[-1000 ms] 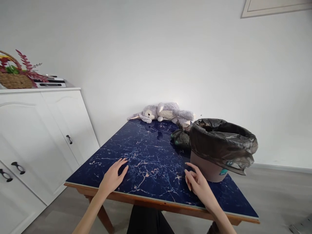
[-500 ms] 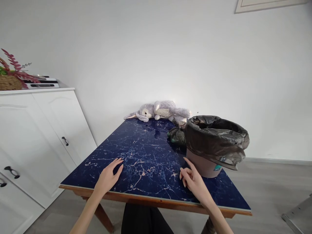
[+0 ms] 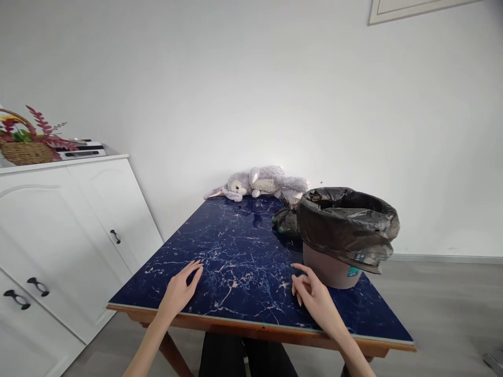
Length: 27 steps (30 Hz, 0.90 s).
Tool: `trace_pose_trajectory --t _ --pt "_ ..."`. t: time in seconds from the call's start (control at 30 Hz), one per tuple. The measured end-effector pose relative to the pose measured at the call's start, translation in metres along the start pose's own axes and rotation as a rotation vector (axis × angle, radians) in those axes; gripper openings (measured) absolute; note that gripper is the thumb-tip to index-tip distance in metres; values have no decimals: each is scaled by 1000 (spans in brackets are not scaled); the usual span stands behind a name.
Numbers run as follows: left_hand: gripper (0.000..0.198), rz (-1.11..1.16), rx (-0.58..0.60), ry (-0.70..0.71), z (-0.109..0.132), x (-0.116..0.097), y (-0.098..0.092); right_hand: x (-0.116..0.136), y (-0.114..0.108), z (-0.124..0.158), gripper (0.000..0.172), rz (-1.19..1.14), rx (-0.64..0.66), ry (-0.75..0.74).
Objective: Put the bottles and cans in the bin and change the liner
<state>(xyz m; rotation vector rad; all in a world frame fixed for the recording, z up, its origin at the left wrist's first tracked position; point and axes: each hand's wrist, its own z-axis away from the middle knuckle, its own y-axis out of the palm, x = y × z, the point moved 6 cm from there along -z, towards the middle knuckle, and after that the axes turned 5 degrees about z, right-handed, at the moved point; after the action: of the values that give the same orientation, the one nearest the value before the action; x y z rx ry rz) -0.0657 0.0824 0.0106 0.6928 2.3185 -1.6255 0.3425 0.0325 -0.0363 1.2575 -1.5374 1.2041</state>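
Note:
My left hand point(image 3: 181, 289) rests at the left front of the blue marbled table point(image 3: 239, 262), fingers stretched out and holding nothing. On the right, my right hand point(image 3: 311, 294) lies on the tabletop with its fingers loosely bent and apart, also bare. Just beyond it stands a brownish trash can point(image 3: 326, 268) lined with a black plastic bag point(image 3: 346, 230) folded over the rim. A knotted black trash bag point(image 3: 287, 222) sits behind the can's left side. At the table's far edge a grey plush rabbit point(image 3: 267, 180) lies on its side against the wall.
To the left is a white cabinet point(image 3: 86, 220) with black handles. A wicker basket point(image 3: 27, 152) of artificial plants and a white-and-black device point(image 3: 84, 152) stand on top. A white wall point(image 3: 236, 84) rises behind the table. Grey floor point(image 3: 448, 298) shows at the right.
The camera view has shifted slightly, showing more of the basket at left. My right index finger is more bent than before. Both hands stay near the same places on the table.

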Motion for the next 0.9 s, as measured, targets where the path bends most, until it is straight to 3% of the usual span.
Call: trace_pose_trajectory --t 0.4,0.67,0.9 --pt "53 -38 -23 19 1 -2 -1 -2 2 1 53 213 -14 -29" --pt "50 -21 -37 11 5 -2 0 9 0 13 45 483 -162 -109" --pt "46 -12 -251 -61 18 1 -13 7 6 16 45 580 -266 -169"
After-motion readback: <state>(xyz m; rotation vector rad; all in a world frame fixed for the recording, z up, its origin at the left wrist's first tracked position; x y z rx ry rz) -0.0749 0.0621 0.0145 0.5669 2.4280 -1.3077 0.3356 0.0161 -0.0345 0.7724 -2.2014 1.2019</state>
